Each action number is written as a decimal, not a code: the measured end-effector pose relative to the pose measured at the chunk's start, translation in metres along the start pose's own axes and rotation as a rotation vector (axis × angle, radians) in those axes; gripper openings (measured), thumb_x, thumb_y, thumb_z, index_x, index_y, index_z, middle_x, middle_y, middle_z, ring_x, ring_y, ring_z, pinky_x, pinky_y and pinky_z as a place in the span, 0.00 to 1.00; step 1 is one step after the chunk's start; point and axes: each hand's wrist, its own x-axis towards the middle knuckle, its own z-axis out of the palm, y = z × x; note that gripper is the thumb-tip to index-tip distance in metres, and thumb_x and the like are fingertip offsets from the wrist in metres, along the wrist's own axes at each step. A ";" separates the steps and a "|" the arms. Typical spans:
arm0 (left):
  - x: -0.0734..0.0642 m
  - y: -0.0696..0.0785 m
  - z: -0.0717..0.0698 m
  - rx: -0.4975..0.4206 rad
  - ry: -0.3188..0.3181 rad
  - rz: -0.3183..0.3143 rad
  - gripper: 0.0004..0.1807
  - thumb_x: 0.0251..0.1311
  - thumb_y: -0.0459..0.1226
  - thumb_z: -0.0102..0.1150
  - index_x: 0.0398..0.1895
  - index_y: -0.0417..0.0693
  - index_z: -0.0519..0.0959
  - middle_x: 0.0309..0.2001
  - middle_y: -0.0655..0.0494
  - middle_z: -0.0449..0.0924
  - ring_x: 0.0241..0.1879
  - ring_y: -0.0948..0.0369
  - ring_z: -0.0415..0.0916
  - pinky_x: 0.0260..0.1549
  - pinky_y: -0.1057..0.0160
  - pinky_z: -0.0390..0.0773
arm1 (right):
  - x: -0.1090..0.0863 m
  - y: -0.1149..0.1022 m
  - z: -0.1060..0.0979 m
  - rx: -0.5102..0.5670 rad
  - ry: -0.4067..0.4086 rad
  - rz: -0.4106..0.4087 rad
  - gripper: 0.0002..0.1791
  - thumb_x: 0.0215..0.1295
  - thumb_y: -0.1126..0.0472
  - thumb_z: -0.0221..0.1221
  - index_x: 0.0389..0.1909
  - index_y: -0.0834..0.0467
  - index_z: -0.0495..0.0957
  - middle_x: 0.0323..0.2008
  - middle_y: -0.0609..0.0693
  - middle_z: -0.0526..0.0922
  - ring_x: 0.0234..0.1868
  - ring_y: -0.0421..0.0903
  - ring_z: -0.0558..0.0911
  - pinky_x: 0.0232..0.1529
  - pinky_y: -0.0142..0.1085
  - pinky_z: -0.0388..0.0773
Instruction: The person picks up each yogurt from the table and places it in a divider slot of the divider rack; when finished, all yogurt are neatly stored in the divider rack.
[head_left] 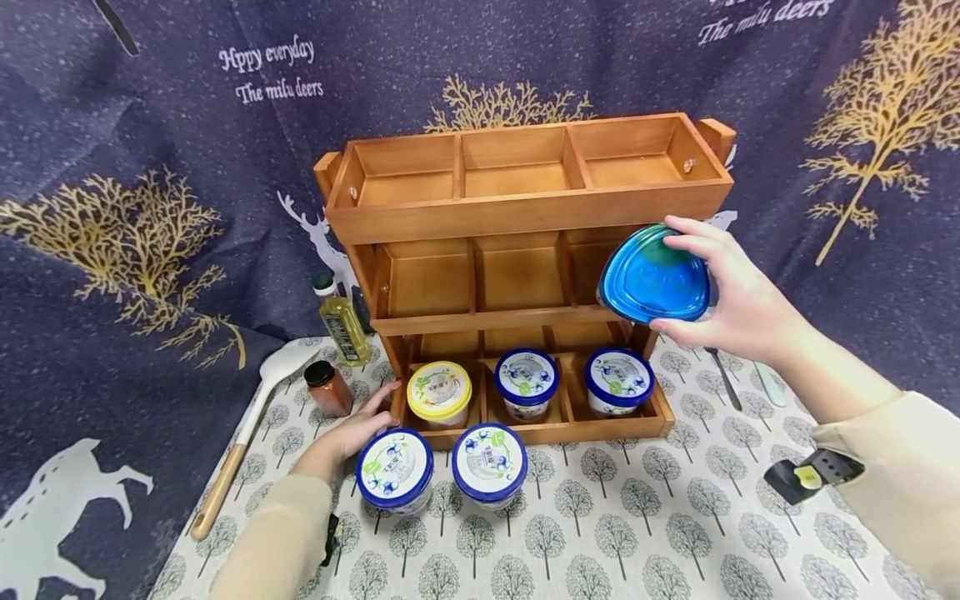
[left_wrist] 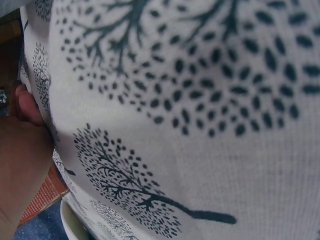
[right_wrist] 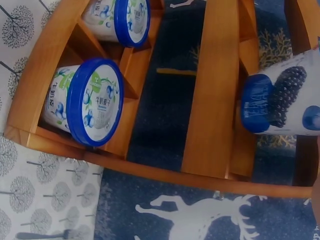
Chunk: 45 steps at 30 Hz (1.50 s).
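My right hand (head_left: 723, 283) holds a blue plastic tub (head_left: 655, 279) by its edge, thumb below and fingers above, before the right compartment of the wooden rack's (head_left: 525, 212) middle tier. The right wrist view shows the berry-printed side of this tub (right_wrist: 295, 95). At the rack's lower left end, my left hand (head_left: 360, 429) touches the side with extended fingers; the left wrist view shows it (left_wrist: 25, 135) only partly. In the bottom tier sit a yellow-lidded tub (head_left: 439, 392) and two blue-lidded tubs, one central (head_left: 527, 377), one right (head_left: 619, 379).
Two more blue-lidded tubs, one left (head_left: 395, 468) and one right (head_left: 490, 462), stand before the rack on the tree-print cloth (head_left: 600, 533). At left are an oil bottle (head_left: 343, 325), a dark-capped jar (head_left: 328, 389) and a wooden-handled spatula (head_left: 243, 437). Cutlery (head_left: 726, 382) lies at right.
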 end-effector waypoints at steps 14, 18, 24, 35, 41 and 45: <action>0.003 -0.004 0.000 -0.020 -0.010 0.017 0.41 0.60 0.40 0.48 0.74 0.64 0.43 0.74 0.46 0.32 0.70 0.41 0.36 0.60 0.35 0.47 | -0.005 0.021 0.024 -0.071 0.076 -0.032 0.49 0.50 0.30 0.57 0.58 0.68 0.64 0.66 0.62 0.60 0.66 0.56 0.59 0.63 0.29 0.55; 0.002 -0.004 -0.001 -0.011 -0.013 0.010 0.40 0.60 0.40 0.46 0.74 0.65 0.44 0.74 0.47 0.33 0.70 0.42 0.38 0.61 0.37 0.48 | -0.004 0.027 0.033 -0.106 0.076 -0.055 0.48 0.52 0.31 0.56 0.58 0.68 0.64 0.66 0.63 0.60 0.66 0.59 0.60 0.65 0.33 0.55; 0.001 -0.003 -0.001 -0.006 -0.010 0.018 0.39 0.60 0.39 0.46 0.74 0.65 0.44 0.74 0.46 0.36 0.69 0.42 0.43 0.61 0.37 0.49 | -0.005 0.035 0.041 -0.170 0.111 -0.075 0.47 0.54 0.30 0.54 0.58 0.68 0.64 0.64 0.65 0.59 0.64 0.61 0.61 0.65 0.35 0.57; 0.001 -0.002 0.000 -0.017 0.002 0.017 0.40 0.59 0.39 0.47 0.74 0.65 0.45 0.72 0.43 0.44 0.67 0.42 0.48 0.60 0.37 0.51 | -0.008 0.043 0.041 -0.164 0.112 0.112 0.53 0.46 0.25 0.54 0.59 0.66 0.66 0.61 0.66 0.61 0.62 0.61 0.61 0.64 0.47 0.60; -0.001 -0.002 0.002 -0.052 0.006 -0.001 0.39 0.59 0.38 0.45 0.74 0.65 0.45 0.62 0.39 0.65 0.56 0.47 0.69 0.58 0.40 0.58 | -0.007 0.041 0.038 -0.149 0.100 0.195 0.45 0.45 0.46 0.72 0.61 0.64 0.67 0.63 0.62 0.65 0.62 0.60 0.64 0.61 0.48 0.63; 0.000 -0.003 0.003 -0.068 0.013 -0.003 0.39 0.59 0.38 0.45 0.74 0.65 0.45 0.61 0.40 0.65 0.55 0.49 0.70 0.58 0.41 0.58 | -0.006 0.037 0.036 -0.161 0.098 0.304 0.47 0.39 0.64 0.75 0.64 0.62 0.65 0.62 0.60 0.68 0.52 0.58 0.72 0.51 0.45 0.71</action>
